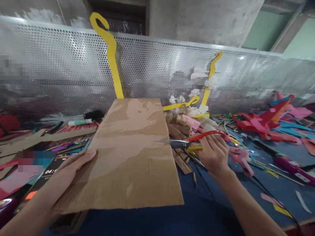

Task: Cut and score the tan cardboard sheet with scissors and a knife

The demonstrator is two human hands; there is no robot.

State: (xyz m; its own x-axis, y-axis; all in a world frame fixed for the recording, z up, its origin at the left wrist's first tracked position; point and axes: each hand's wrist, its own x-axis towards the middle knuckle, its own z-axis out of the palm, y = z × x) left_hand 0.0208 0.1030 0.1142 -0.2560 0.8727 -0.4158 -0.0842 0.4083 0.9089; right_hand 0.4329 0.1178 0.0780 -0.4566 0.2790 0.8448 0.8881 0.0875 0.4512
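Note:
A large brown cardboard sheet point(130, 154) is held up flat over the blue table, stretching away from me. My left hand point(66, 173) grips its near left edge, thumb on top and fingers underneath. My right hand point(213, 152) is closed round the red handles of a pair of scissors point(189, 141). The steel blades point left and meet the sheet's right edge about halfway along. The blades look nearly closed.
A perforated metal screen point(157, 72) walls the back, with yellow curved foam shapes point(110, 52) leaning on it. Cardboard strips point(179, 131), coloured paper scraps point(268, 121), a pink glue gun point(240, 157) and a phone point(46, 173) crowd the blue table point(192, 213).

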